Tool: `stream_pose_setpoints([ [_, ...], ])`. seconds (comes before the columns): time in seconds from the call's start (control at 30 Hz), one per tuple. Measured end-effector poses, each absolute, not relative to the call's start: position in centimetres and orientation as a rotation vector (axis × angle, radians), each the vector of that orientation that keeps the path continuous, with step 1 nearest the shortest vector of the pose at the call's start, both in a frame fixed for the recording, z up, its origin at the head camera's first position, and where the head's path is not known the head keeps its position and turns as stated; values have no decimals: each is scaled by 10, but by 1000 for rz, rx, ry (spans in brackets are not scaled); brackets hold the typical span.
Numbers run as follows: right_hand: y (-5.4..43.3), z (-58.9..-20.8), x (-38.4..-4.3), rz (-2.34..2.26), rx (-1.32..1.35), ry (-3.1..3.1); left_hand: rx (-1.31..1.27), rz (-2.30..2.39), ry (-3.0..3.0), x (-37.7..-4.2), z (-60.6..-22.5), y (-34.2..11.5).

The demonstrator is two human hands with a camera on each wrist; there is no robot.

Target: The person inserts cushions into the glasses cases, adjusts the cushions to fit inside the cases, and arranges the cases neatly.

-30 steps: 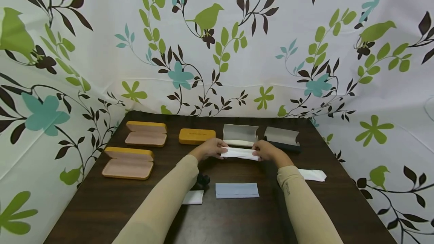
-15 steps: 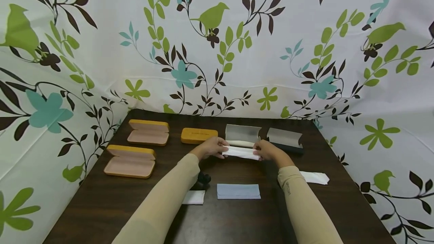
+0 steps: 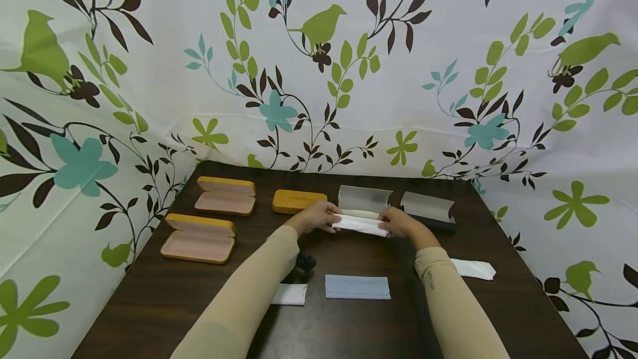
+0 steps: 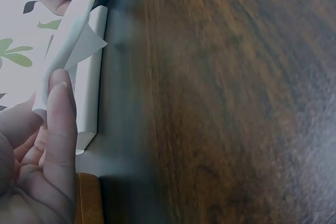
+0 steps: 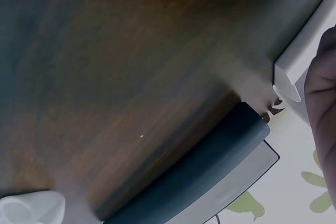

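Both hands hold a folded white cloth (image 3: 361, 225) stretched between them, just in front of an open white glasses case (image 3: 365, 198). My left hand (image 3: 318, 218) pinches the cloth's left end; in the left wrist view its thumb and fingers (image 4: 62, 103) press on the fabric. The right end is pinched by my right hand (image 3: 399, 223). The cloth hides part of the case's base, and I cannot tell if they touch. In the right wrist view, only part of the right hand (image 5: 323, 108) shows at the edge.
An open dark case (image 3: 427, 208) stands right of the white one. Leftward are a closed yellow case (image 3: 299, 201) and two open yellow cases (image 3: 225, 195). Nearer lie a blue folded cloth (image 3: 357, 287), white cloths (image 3: 473, 269) and a partly hidden black object (image 3: 305, 262).
The head view has turned slightly left, so everything sits further right. The held cloth now covers more of the white case's base; both hands keep their pinch.
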State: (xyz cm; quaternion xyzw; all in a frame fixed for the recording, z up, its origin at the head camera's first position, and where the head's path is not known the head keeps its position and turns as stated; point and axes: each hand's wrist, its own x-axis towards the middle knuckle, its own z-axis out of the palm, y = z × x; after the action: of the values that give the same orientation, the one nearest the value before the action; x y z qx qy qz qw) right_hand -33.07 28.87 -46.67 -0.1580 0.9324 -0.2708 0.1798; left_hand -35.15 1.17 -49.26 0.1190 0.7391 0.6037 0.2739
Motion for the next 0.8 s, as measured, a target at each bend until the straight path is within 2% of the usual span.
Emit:
stream_pose_setpoints([
  [0.8, 295, -472, -348, -753, -463, 2682, 368, 1621, 2025, -364, -495, 13],
])
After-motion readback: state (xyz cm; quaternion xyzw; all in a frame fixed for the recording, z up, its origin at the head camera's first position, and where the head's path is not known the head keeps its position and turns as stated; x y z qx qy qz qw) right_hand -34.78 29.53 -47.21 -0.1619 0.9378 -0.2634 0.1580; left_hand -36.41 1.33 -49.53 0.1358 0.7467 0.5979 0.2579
